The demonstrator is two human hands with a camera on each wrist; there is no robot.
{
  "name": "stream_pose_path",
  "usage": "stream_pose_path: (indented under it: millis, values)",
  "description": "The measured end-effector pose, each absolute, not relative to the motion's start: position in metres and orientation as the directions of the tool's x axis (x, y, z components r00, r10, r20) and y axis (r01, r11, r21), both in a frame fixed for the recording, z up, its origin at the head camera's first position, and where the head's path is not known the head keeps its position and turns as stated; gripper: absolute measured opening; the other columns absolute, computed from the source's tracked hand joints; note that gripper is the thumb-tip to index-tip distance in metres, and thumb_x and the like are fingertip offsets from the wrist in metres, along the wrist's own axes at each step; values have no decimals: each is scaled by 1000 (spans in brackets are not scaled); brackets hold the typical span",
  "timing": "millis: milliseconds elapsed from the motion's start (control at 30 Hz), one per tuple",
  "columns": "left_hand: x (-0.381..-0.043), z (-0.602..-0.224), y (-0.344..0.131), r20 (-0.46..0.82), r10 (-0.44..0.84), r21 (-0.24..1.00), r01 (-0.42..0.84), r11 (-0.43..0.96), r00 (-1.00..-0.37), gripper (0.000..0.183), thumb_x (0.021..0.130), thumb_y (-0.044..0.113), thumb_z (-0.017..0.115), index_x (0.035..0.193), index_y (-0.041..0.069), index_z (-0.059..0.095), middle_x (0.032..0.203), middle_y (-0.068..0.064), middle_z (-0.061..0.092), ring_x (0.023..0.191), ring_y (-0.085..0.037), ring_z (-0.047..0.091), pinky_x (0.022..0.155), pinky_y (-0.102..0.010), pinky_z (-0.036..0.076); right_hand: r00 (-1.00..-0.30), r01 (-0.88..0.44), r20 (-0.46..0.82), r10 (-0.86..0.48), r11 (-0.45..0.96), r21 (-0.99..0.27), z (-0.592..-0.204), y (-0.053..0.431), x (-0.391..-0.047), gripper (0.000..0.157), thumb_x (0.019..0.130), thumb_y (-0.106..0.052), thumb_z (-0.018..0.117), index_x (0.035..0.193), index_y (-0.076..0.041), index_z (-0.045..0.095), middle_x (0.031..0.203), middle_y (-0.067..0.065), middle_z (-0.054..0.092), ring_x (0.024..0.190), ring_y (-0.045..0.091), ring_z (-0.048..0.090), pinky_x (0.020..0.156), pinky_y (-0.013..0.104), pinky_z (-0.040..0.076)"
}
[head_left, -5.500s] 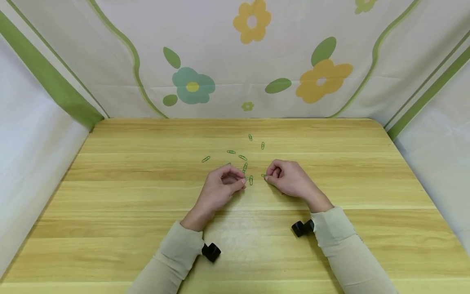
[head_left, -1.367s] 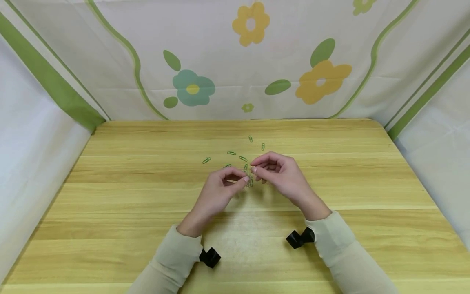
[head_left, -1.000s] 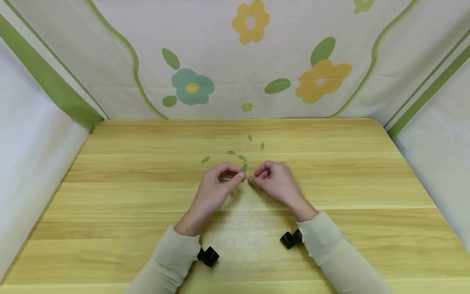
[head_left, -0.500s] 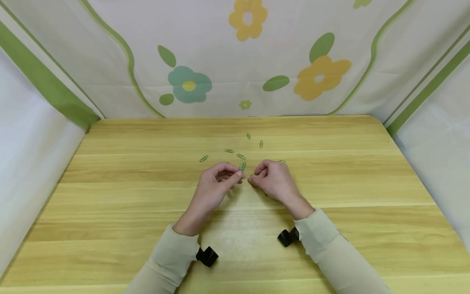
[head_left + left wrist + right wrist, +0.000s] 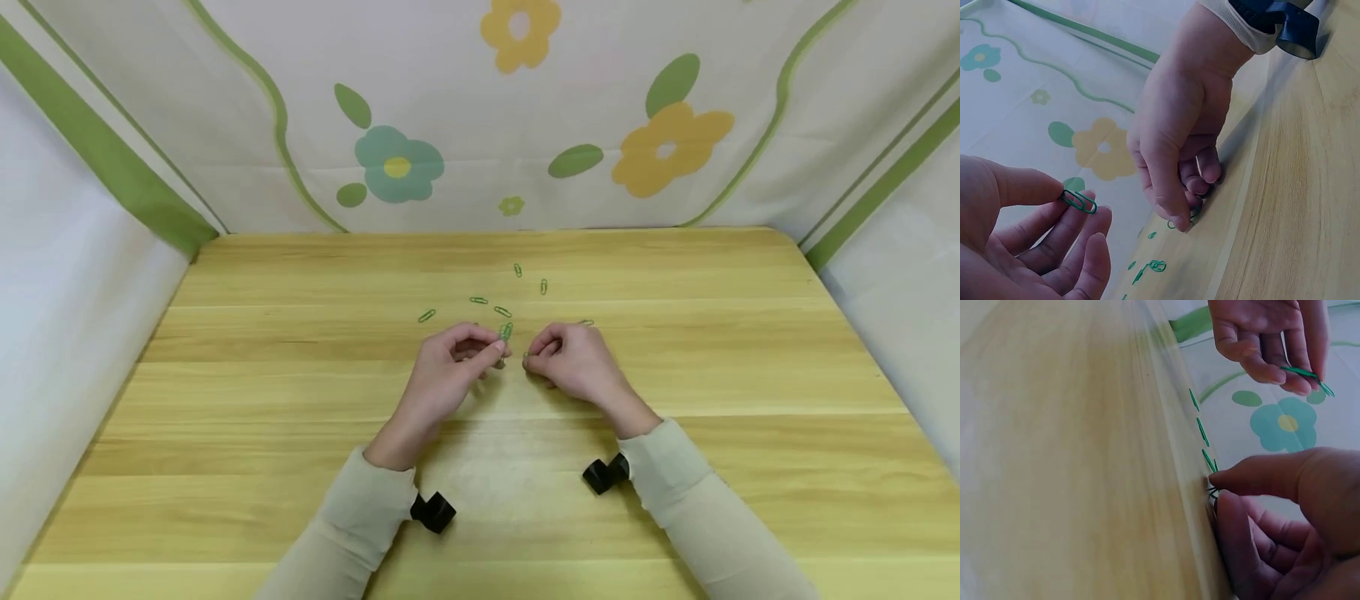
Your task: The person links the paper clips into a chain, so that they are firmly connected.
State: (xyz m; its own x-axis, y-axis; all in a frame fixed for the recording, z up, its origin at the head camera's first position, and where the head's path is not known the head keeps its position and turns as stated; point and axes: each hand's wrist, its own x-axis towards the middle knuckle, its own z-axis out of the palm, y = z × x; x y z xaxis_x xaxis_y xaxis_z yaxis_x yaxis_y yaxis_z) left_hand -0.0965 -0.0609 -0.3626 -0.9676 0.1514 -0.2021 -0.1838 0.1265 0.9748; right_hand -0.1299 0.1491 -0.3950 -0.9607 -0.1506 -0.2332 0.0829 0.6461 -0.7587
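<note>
Pinches at least one green paper clip (image 5: 1079, 202) in the left hand (image 5: 453, 365), raised off the tabletop (image 5: 225, 375), long axis pointing forward; grips another clip (image 5: 1213, 491) in the right hand (image 5: 573, 360), lower and just rightward, axis mostly hidden.

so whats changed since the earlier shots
The right hand has moved left toward the left hand and pinches a green paper clip that lay between them. Another clip now shows just beyond that hand. Unchanged: the left hand still pinches its own clip, and the five scattered clips farther back lie as before.
</note>
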Motion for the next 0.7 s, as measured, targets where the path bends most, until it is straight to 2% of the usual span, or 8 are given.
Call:
stream_pose_path:
  millis: [167,267,400,567,700]
  values:
    - [-99,-361,-59,-189,163,979,-172,111,-968,15,104,19,74,113,8,76,111,-12,81,102,-32,71,86,-39,60,-960,84,-227,-163,605,-791,-395,156,-134,14,97,-23,78,100,-10,76,89,8,76,66,19,72,63,33,60]
    - [-100,-361,-59,-192,163,979,-176,108,-968,14,104,18,74,113,8,76,111,-11,80,101,-29,72,87,-39,60,-956,121,-243,-163,534,-837,-397,158,-137,17,99,-23,78,106,-7,76,95,11,76,71,19,73,68,33,65]
    - [-100,-363,-60,-208,145,974,-192,117,-967,13,104,17,74,111,7,76,110,-12,80,98,-28,73,82,-36,59,-950,198,-269,-160,355,-913,-402,158,-139,22,101,-18,77,113,0,72,101,14,77,77,17,76,74,31,67]
    - [-100,-369,-61,-240,117,966,-225,124,-964,12,103,15,74,111,6,76,109,-11,79,96,-26,72,80,-34,59,-945,248,-261,-197,89,-965,-406,154,-136,26,102,-3,72,124,9,64,106,14,77,89,17,81,86,33,67]
    - [-101,-376,-61,-253,95,964,-242,111,-963,12,103,13,74,112,6,77,106,-10,78,95,-25,72,80,-33,60,-944,246,-234,-233,-22,-969,-408,151,-133,33,100,5,69,131,13,60,110,12,78,94,17,81,91,33,66]
